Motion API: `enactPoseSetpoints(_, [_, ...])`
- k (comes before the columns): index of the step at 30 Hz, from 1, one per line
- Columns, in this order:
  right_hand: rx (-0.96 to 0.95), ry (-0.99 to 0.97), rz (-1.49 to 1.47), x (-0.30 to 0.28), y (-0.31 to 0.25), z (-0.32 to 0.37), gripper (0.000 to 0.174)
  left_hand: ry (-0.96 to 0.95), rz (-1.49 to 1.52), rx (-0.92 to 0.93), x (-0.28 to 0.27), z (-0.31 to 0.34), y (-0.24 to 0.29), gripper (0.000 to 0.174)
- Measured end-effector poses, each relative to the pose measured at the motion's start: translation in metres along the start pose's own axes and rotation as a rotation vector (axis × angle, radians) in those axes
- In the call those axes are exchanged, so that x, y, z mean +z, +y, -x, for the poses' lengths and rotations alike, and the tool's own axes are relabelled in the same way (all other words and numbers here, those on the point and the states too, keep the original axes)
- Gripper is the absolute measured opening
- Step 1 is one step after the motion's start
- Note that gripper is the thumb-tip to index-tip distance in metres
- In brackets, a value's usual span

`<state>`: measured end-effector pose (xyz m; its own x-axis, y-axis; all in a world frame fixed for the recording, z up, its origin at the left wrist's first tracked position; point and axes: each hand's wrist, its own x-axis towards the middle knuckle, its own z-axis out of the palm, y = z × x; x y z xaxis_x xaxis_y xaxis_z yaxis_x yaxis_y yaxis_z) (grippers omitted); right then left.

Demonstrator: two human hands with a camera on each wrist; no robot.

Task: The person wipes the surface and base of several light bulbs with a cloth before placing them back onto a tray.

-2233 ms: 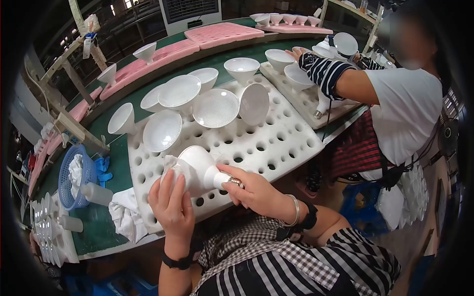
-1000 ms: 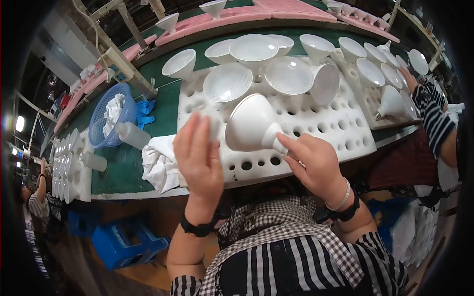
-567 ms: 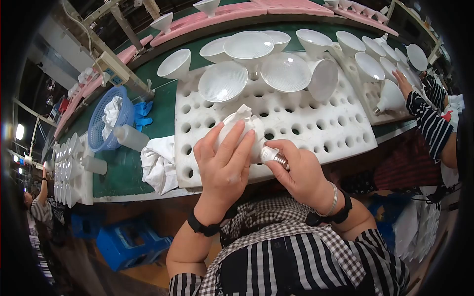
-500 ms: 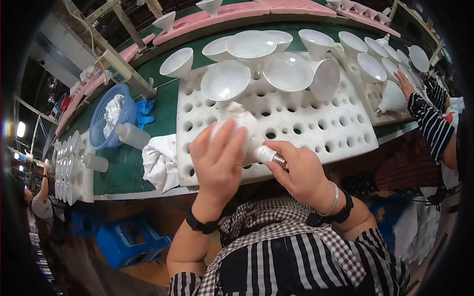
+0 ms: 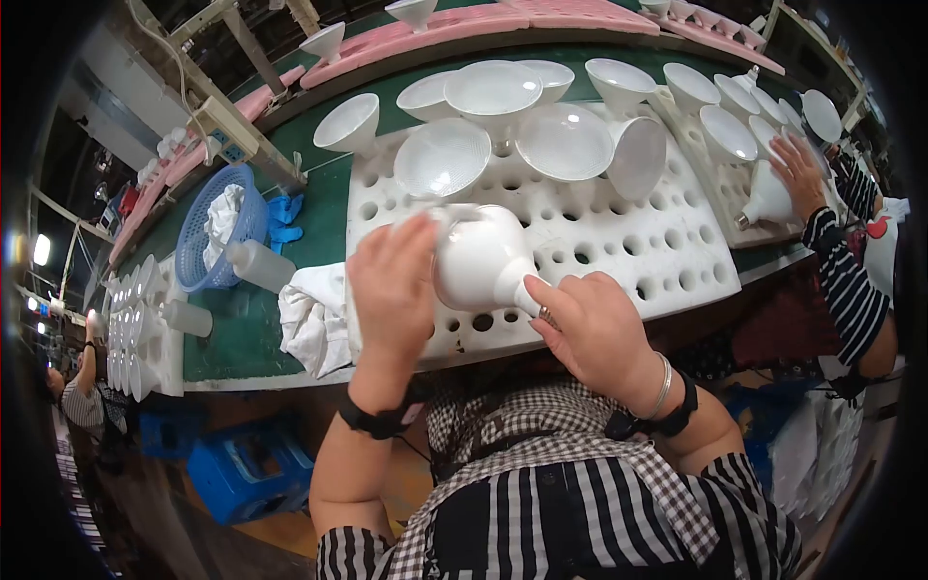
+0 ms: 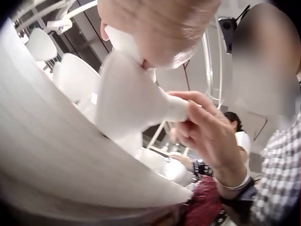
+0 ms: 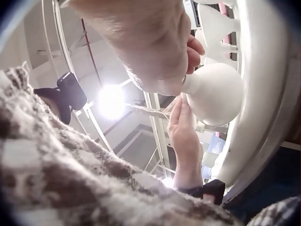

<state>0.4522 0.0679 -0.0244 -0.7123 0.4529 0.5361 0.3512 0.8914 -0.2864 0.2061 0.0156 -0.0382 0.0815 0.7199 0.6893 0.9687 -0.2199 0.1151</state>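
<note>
A white cone-shaped lamp (image 5: 483, 259) is held tilted above the foam board (image 5: 677, 242), its wide end up and to the left. My right hand (image 5: 601, 333) pinches its narrow screw end; the left wrist view also shows these fingers around the neck. Blurred by motion, my left hand (image 5: 391, 290) is at the lamp's wide end with a white cloth (image 5: 449, 215) between fingers and rim. The same cloth (image 6: 123, 41) sticks out under that hand in the left wrist view. In the right wrist view the left fingers (image 7: 182, 112) lie beside the lamp (image 7: 216, 94).
Several white lamps (image 5: 443, 159) stand at the board's back. To the left are a blue basket (image 5: 198, 242), a bottle (image 5: 261, 266) and a crumpled cloth (image 5: 314, 319). Another person's hand (image 5: 800, 174) is over more lamps at the right; a blue stool (image 5: 232, 474) stands below.
Since half a second ago my left hand has moved left and the lamp has turned, showing more of its white side. My right hand keeps its hold. The neighbour's hand has shifted.
</note>
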Motion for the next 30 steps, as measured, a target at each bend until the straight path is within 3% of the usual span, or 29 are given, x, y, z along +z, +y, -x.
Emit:
enactPoseSetpoints(2, [-0.016, -0.007, -0.033, 0.001, 0.001, -0.001, 0.047, 0.107, 0.120, -0.256, 0.006, 0.004, -0.020, 0.036])
enactPoseSetpoints(5, [-0.040, 0.013, -0.061, 0.006, -0.003, -0.001, 0.044, 0.247, 0.162, -0.207, -0.004, -0.006, 0.017, 0.033])
enactPoseSetpoints(8, [-0.105, -0.120, -0.037, 0.000, -0.005, -0.003, 0.040, -0.078, 0.002, 0.118, -0.019, -0.018, 0.060, 0.027])
enactPoseSetpoints(12, [-0.148, -0.068, -0.043, 0.003, 0.000, -0.003, 0.038, -0.188, 0.096, 0.043, -0.025, -0.033, 0.024, 0.025])
enactPoseSetpoints(14, [-0.177, -0.057, -0.044, 0.002, -0.003, -0.004, 0.040, -0.185, 0.133, -0.153, -0.025, -0.035, 0.009, 0.024])
enactPoseSetpoints(15, [-0.177, -0.047, -0.044, 0.003, -0.005, -0.004, 0.040, -0.187, 0.321, -0.220, -0.025, -0.034, 0.005, 0.025])
enactPoseSetpoints(17, [0.047, -0.156, -0.211, 0.002, -0.015, 0.001, 0.045, -0.169, 0.298, -0.196, -0.024, -0.029, 0.012, 0.026])
enactPoseSetpoints(18, [0.054, -0.158, -0.212, 0.000, -0.018, 0.002, 0.045, -0.142, 0.280, -0.181, -0.024, -0.026, 0.017, 0.026])
enactPoseSetpoints(20, [0.446, -0.217, -0.613, -0.004, -0.019, 0.000, 0.053, -0.088, 0.391, -0.222, -0.019, -0.017, 0.016, 0.027])
enactPoseSetpoints(22, [0.539, -0.213, -0.695, -0.004, -0.015, 0.000, 0.056, -0.031, 0.496, -0.262, -0.015, -0.010, 0.015, 0.029])
enactPoseSetpoints(23, [0.631, -0.209, -0.779, -0.004, -0.014, 0.000, 0.058, 0.106, 0.740, -0.476, -0.013, -0.007, 0.015, 0.030])
enactPoseSetpoints(24, [0.628, -0.207, -0.777, -0.005, -0.014, 0.000, 0.058, 0.249, 0.981, -0.689, -0.012, -0.006, 0.014, 0.033])
enactPoseSetpoints(26, [0.234, -0.010, -0.217, -0.006, -0.013, 0.002, 0.059, 0.293, 1.010, -0.737, -0.015, -0.002, 0.004, 0.036])
enactPoseSetpoints(28, [0.202, 0.000, -0.129, -0.004, -0.010, 0.002, 0.058, 0.349, 0.817, -0.758, -0.018, 0.002, 0.004, 0.034])
enactPoseSetpoints(29, [0.167, 0.008, -0.043, -0.002, -0.009, 0.001, 0.056, 0.351, 0.821, -0.755, -0.016, 0.001, 0.008, 0.034])
enactPoseSetpoints(30, [0.163, 0.008, -0.039, -0.001, -0.009, 0.000, 0.056, 0.296, 0.522, -0.465, -0.013, -0.001, 0.017, 0.034])
